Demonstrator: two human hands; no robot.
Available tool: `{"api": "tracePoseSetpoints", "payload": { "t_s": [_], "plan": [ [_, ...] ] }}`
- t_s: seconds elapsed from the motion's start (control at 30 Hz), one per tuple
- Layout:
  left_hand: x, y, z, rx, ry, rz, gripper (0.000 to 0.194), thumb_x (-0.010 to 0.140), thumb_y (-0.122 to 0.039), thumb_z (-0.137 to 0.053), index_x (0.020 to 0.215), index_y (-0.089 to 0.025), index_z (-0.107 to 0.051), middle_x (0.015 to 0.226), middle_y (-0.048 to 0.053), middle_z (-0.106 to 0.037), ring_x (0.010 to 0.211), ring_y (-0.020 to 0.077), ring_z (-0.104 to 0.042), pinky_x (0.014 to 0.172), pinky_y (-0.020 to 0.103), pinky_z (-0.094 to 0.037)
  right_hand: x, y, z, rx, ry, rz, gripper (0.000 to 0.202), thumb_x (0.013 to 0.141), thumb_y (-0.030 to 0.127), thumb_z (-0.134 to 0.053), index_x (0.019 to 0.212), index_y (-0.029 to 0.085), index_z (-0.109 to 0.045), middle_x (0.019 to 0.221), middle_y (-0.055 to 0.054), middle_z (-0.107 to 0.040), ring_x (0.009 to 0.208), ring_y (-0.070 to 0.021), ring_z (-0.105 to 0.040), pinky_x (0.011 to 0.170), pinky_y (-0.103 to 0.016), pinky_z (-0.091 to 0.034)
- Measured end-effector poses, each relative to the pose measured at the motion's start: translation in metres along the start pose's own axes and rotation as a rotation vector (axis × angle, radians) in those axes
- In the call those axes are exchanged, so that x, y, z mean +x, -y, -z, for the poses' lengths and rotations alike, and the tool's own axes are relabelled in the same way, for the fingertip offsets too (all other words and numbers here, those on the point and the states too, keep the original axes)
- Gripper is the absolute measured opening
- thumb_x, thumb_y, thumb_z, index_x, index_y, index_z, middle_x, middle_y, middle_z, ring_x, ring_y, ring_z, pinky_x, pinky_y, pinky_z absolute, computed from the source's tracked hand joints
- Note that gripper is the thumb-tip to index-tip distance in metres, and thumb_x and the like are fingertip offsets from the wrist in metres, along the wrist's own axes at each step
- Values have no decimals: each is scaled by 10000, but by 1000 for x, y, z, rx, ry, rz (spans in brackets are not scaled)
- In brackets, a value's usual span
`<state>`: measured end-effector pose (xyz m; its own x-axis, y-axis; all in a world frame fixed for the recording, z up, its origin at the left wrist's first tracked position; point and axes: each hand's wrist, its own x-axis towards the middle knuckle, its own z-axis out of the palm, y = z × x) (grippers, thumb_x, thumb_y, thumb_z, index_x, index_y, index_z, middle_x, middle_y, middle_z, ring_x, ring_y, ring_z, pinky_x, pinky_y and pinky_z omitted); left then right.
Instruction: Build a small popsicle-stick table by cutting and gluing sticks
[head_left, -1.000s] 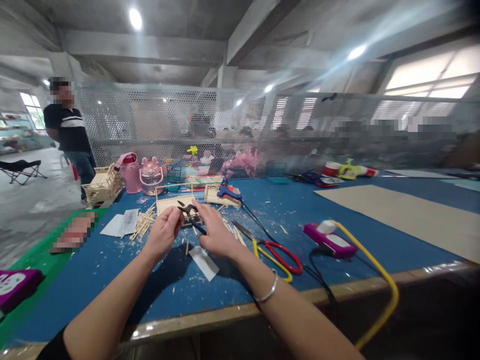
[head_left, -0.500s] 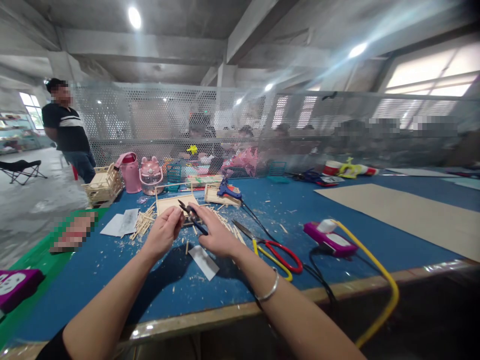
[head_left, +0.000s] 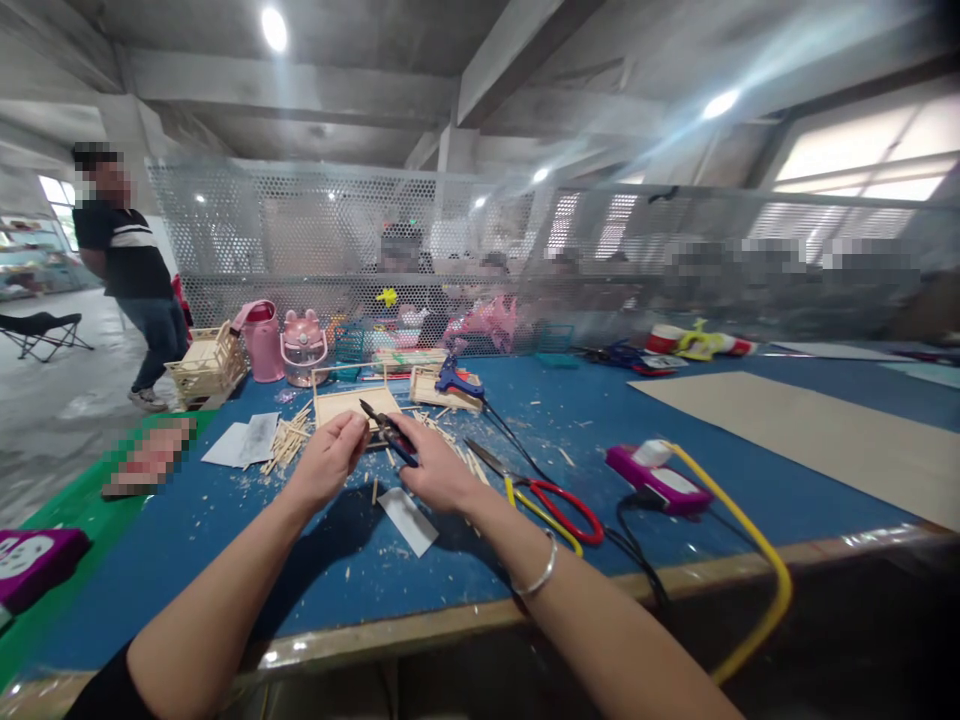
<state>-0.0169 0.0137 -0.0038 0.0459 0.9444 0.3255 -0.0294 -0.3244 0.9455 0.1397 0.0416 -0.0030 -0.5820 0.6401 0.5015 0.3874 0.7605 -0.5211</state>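
My left hand [head_left: 330,462] is closed in a pinch above the blue table. Whatever its fingertips hold is too small or too hidden to make out. My right hand [head_left: 436,468] is wrapped round dark-handled cutting pliers [head_left: 391,436], their jaws pointing up and left beside my left fingertips. Just behind both hands stands a light wooden stick frame [head_left: 341,405] with a flat base, partly covered by them. Loose wooden sticks [head_left: 289,440] lie in a pile left of the frame, and more are scattered right of it. A white paper slip [head_left: 409,522] lies below my hands.
Large scissors [head_left: 566,512] and a blue glue gun [head_left: 457,380] with its cord lie to the right. Beyond are a purple power strip [head_left: 660,482] and cardboard [head_left: 787,430]. Pink bottles [head_left: 262,345] and stacked wooden frames [head_left: 204,365] stand at back left. A person [head_left: 127,250] stands behind.
Both hands stay almost in place. The pliers' jaws look closer together than before. The person at the back left has shifted a little to the left.
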Motion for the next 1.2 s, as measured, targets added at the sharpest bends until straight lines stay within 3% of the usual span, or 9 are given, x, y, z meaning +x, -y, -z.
{"api": "tracePoseSetpoints", "payload": {
  "t_s": [0.17,0.37,0.6,0.73,0.97,1.2],
  "plan": [
    [2,3,2,85,-34,-10,387,754,-507,-451,565,-170,-439,460,-63,-345,399,56,-271,396,181,-202,0,0,-1,-93,-34,-38,496,553,37,-424,1018,179,-520,932,-41,-596,792,-168,-514,699,-253,-383],
    [1,1,0,342,-142,-128,249,746,-386,-497,645,-174,-580,595,-3,-558,584,134,-502,540,207,-329,1,-6,0,-245,-33,-73,402,593,86,-456,974,183,-540,854,-41,-618,729,-173,-523,624,-242,-363],
    [3,7,4,594,-62,-30,405,808,-395,-360,473,-189,-454,445,-11,-466,457,131,-418,484,228,-260,0,-12,-4,-317,8,-61,447,626,135,-502,1068,202,-513,1002,-63,-609,867,-208,-550,721,-277,-389],
    [6,8,7,678,-82,-23,384,800,-381,-364,469,-196,-427,438,-12,-456,443,131,-398,478,236,-232,0,-15,-11,-390,-17,-61,465,636,151,-502,1099,184,-485,1031,-85,-593,911,-222,-534,756,-297,-392],
    [6,8,3,735,-99,58,444,832,-401,-275,455,-199,-395,429,-12,-437,458,138,-416,503,247,-250,1,-8,-13,-637,-58,-87,447,634,168,-507,1078,127,-476,914,-113,-571,840,-229,-507,736,-314,-382],
    [5,8,3,534,-106,-60,332,805,-406,-362,591,-181,-481,558,-12,-518,551,131,-459,545,233,-310,1,-9,-11,-521,-164,-92,502,619,153,-496,1120,129,-464,978,-114,-569,891,-227,-498,777,-310,-376]
  ]
}}
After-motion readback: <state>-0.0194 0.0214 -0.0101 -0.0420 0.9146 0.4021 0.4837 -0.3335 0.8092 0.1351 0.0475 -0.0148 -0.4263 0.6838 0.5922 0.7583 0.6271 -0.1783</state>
